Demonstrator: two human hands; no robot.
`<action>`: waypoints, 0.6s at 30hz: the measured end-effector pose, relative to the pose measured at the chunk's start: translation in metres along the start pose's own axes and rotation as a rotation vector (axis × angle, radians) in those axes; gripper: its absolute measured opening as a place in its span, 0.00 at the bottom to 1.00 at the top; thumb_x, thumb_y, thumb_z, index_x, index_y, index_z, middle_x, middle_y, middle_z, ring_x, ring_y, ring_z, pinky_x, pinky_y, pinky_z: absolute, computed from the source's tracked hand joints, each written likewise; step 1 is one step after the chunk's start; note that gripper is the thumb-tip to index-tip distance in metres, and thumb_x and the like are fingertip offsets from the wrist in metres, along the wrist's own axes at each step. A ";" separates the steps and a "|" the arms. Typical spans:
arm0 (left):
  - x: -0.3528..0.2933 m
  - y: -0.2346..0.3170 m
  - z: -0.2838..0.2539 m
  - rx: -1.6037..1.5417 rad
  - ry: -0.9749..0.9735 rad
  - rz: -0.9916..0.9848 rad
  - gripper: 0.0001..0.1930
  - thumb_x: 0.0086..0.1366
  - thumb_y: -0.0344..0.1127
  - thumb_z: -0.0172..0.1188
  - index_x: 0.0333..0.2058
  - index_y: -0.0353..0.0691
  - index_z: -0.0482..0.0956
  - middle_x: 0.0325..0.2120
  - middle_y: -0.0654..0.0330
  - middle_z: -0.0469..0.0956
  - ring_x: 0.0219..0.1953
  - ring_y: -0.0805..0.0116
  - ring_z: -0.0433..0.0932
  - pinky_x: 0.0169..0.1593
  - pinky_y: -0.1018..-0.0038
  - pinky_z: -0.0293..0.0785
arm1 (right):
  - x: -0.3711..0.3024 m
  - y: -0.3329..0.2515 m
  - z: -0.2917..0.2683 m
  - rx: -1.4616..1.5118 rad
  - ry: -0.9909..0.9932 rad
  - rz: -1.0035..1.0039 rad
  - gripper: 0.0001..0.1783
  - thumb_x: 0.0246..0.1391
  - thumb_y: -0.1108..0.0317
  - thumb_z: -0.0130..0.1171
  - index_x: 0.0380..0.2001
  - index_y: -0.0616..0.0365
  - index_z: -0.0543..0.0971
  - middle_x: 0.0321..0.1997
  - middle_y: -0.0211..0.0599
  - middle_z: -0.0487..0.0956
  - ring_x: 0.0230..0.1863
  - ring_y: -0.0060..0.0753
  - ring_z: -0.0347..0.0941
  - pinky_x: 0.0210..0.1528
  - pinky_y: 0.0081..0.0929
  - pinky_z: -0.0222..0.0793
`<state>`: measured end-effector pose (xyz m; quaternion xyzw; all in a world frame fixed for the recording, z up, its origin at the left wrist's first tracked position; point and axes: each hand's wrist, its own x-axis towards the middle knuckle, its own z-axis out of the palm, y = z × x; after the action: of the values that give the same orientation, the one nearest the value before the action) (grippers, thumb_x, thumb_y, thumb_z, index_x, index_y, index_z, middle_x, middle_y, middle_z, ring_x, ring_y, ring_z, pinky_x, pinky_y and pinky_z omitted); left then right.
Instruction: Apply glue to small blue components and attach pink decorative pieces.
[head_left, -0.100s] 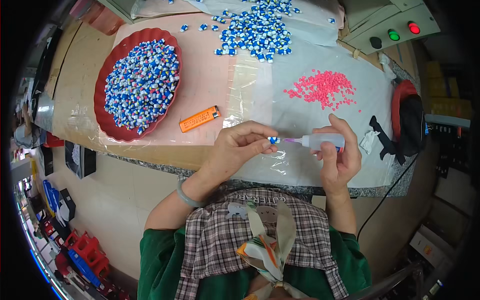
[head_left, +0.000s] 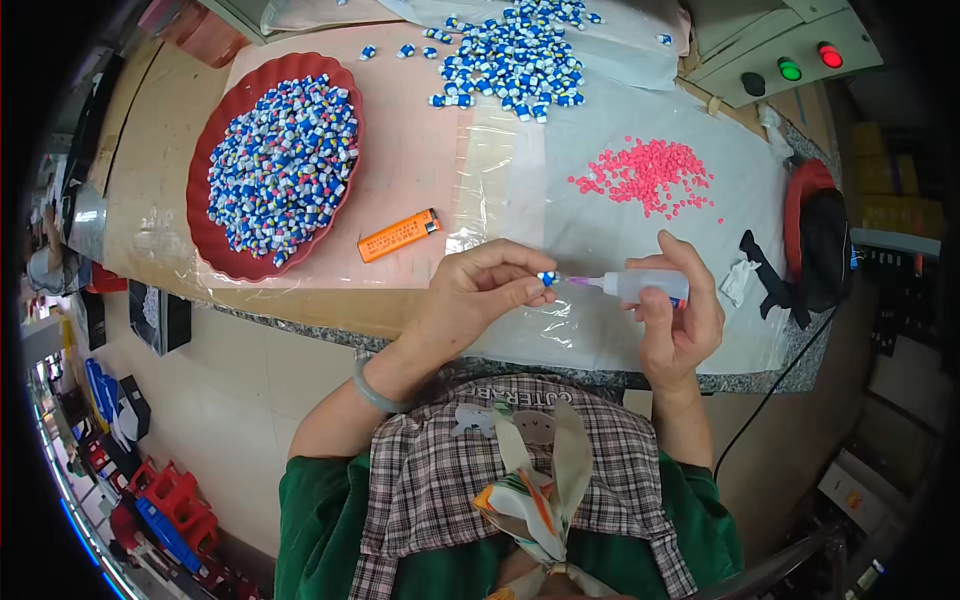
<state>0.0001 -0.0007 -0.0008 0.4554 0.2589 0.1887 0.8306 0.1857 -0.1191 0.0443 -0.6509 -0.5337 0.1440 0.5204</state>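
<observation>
Above the tabletop (head_left: 350,312), the left hand (head_left: 462,295) pinched a tiny blue-and-white, blocky piece (head_left: 547,279) between nearly closed fingers (head_left: 517,292); it seemed light, best held by its edges. The right hand (head_left: 690,322) gripped a translucent white plastic bottle (head_left: 648,283), fingers curled around its probably squeezable body.

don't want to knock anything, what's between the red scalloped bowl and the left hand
An orange cigarette lighter lies between the red scalloped bowl and the left hand, on the pink sheet; the head view shows it.

Bright light glares off the plastic sheet (head_left: 575,235); edges bow.
</observation>
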 end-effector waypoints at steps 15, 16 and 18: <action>0.000 0.001 0.000 -0.119 0.020 -0.057 0.10 0.63 0.25 0.59 0.44 0.30 0.77 0.34 0.54 0.81 0.38 0.69 0.82 0.43 0.78 0.79 | 0.000 0.000 0.000 -0.148 -0.019 -0.150 0.23 0.61 0.63 0.55 0.54 0.69 0.69 0.33 0.48 0.80 0.25 0.27 0.76 0.26 0.20 0.72; 0.000 0.001 0.000 -0.120 0.017 -0.054 0.10 0.63 0.25 0.59 0.44 0.30 0.77 0.34 0.54 0.81 0.38 0.69 0.82 0.43 0.78 0.79 | 0.000 0.000 0.001 -0.148 -0.022 -0.155 0.23 0.61 0.64 0.55 0.54 0.69 0.70 0.33 0.48 0.80 0.25 0.28 0.76 0.27 0.21 0.72; 0.000 0.000 -0.001 -0.123 0.013 -0.050 0.10 0.63 0.25 0.59 0.44 0.30 0.77 0.34 0.54 0.81 0.38 0.69 0.82 0.43 0.78 0.78 | 0.000 0.000 0.001 -0.147 -0.024 -0.159 0.23 0.61 0.64 0.56 0.53 0.69 0.70 0.33 0.48 0.80 0.26 0.28 0.76 0.27 0.21 0.72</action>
<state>0.0001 -0.0001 -0.0010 0.3958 0.2637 0.1862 0.8597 0.1850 -0.1186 0.0444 -0.6411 -0.5992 0.0705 0.4744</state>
